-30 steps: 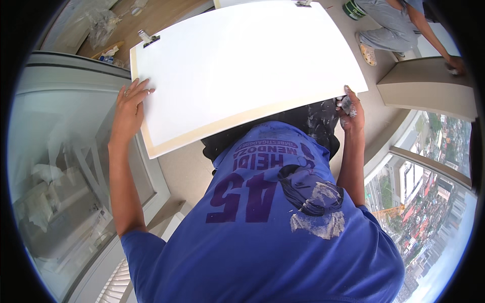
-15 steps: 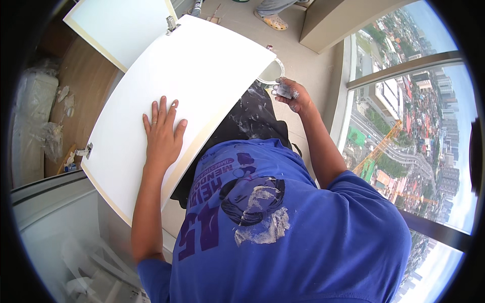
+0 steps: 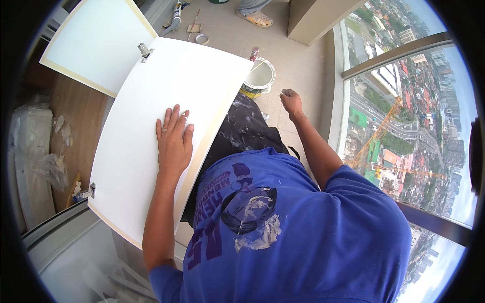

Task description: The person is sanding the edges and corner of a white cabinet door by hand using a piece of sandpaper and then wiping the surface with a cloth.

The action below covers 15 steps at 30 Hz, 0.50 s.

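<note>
A white cabinet door point(image 3: 151, 121) lies across my lap, with tan tape along its edges. Two metal hinges stick out from its far side, one hinge point(image 3: 145, 52) at the top and another hinge point(image 3: 92, 190) at the lower left. My left hand point(image 3: 175, 139) rests flat on the door, fingers slightly spread, holding nothing. Off the door's right side, my right hand point(image 3: 291, 103) hangs in the air with its fingers curled closed. Grey shows at the fingertips; what they hold, if anything, is hidden.
A pail point(image 3: 260, 76) with a thin stick across it stands beyond my knees. A second white panel point(image 3: 98, 45) leans at the upper left. Caulking gun point(image 3: 176, 17) and tape roll point(image 3: 201, 39) lie on the floor. Another person's clog point(image 3: 256, 18) is ahead; windows point(image 3: 404, 126) line the right.
My right hand has turned and closed, hiding the grey piece seen in it before. The view has shifted, showing more of the pail. My left hand stays flat on the door.
</note>
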Each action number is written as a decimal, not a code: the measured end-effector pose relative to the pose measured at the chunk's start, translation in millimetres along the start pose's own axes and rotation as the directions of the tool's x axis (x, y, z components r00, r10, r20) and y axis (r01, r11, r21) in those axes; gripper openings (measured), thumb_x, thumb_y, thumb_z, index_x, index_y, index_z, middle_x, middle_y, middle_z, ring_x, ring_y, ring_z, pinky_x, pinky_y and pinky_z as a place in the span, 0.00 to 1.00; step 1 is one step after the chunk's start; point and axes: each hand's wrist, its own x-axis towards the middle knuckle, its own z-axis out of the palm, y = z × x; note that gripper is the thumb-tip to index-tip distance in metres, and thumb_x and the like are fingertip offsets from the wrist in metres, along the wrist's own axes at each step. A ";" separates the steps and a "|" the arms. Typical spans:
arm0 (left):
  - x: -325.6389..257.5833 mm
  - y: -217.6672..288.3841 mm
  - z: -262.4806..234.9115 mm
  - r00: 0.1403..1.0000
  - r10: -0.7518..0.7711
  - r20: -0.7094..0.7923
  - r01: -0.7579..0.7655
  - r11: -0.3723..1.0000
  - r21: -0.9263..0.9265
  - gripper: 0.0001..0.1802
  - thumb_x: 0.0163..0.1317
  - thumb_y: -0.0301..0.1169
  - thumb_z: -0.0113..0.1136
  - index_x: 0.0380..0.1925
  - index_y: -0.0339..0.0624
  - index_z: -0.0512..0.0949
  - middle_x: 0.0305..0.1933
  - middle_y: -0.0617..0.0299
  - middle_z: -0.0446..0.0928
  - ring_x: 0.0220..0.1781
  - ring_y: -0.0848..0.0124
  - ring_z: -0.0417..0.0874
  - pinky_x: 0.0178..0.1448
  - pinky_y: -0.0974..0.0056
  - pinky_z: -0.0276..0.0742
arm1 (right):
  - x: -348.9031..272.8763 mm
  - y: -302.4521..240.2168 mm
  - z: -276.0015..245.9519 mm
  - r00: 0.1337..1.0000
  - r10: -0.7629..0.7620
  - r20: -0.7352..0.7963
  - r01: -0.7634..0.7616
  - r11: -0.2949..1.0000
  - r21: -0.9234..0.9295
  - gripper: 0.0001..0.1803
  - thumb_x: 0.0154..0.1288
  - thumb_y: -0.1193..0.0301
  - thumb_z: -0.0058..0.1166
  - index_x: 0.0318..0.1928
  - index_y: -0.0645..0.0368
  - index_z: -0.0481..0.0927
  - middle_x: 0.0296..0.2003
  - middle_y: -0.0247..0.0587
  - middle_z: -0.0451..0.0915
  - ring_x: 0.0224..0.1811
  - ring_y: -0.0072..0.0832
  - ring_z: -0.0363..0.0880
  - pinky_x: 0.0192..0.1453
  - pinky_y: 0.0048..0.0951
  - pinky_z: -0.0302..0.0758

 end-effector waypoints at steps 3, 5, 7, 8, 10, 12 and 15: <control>23.6 14.6 14.4 0.998 0.048 -0.039 -0.049 0.998 -0.034 0.21 0.81 0.39 0.52 0.63 0.41 0.83 0.78 0.47 0.72 0.83 0.47 0.66 0.86 0.40 0.51 | -3.0 -80.8 -7.6 0.979 -0.185 0.082 0.166 0.967 0.193 0.19 0.75 0.69 0.59 0.59 0.69 0.84 0.42 0.43 0.89 0.41 0.28 0.86 0.47 0.30 0.81; 48.3 23.8 25.9 0.992 0.095 -0.084 -0.101 0.992 -0.071 0.18 0.79 0.37 0.55 0.59 0.41 0.85 0.71 0.49 0.77 0.78 0.48 0.71 0.81 0.42 0.60 | -12.5 -130.8 -10.2 0.962 -0.237 0.139 0.186 0.934 0.306 0.17 0.78 0.68 0.58 0.58 0.67 0.84 0.42 0.43 0.88 0.42 0.27 0.87 0.49 0.30 0.81; 81.5 34.0 38.6 0.990 0.099 -0.096 -0.111 0.986 -0.123 0.16 0.76 0.36 0.58 0.56 0.41 0.87 0.64 0.51 0.80 0.72 0.50 0.76 0.74 0.44 0.67 | -20.2 -164.2 -8.0 0.943 -0.290 0.165 0.212 0.903 0.373 0.17 0.79 0.67 0.59 0.58 0.66 0.84 0.43 0.42 0.88 0.44 0.26 0.86 0.52 0.30 0.80; 100.7 39.6 44.7 0.994 0.079 -0.081 -0.091 0.984 -0.155 0.15 0.75 0.35 0.60 0.54 0.42 0.87 0.60 0.52 0.81 0.68 0.51 0.78 0.70 0.45 0.69 | -25.0 -172.4 -3.3 0.934 -0.298 0.196 0.215 0.910 0.355 0.19 0.78 0.66 0.61 0.61 0.66 0.83 0.45 0.43 0.88 0.46 0.27 0.86 0.52 0.30 0.80; 138.2 45.8 59.2 0.996 0.050 -0.069 -0.063 0.977 -0.204 0.13 0.73 0.34 0.62 0.51 0.42 0.88 0.54 0.55 0.82 0.63 0.53 0.81 0.65 0.45 0.72 | -43.9 -182.7 7.3 0.917 -0.309 0.251 0.220 0.920 0.325 0.24 0.76 0.65 0.64 0.65 0.66 0.80 0.49 0.45 0.86 0.50 0.27 0.85 0.54 0.30 0.79; 164.7 46.4 78.5 0.997 0.010 -0.075 -0.028 0.969 -0.244 0.12 0.72 0.34 0.62 0.50 0.43 0.87 0.50 0.56 0.82 0.59 0.54 0.83 0.62 0.45 0.73 | -79.9 -195.3 13.5 0.899 -0.269 0.345 0.158 0.935 0.318 0.34 0.73 0.64 0.69 0.72 0.67 0.72 0.55 0.50 0.83 0.55 0.30 0.83 0.58 0.31 0.79; 191.8 52.1 92.4 0.993 0.010 -0.117 -0.033 0.980 -0.199 0.11 0.71 0.32 0.63 0.48 0.42 0.86 0.50 0.55 0.82 0.56 0.52 0.84 0.61 0.45 0.74 | -101.4 -184.7 26.2 0.863 -0.233 0.448 -0.004 0.884 0.468 0.42 0.69 0.62 0.72 0.74 0.71 0.67 0.53 0.50 0.83 0.54 0.31 0.83 0.59 0.32 0.79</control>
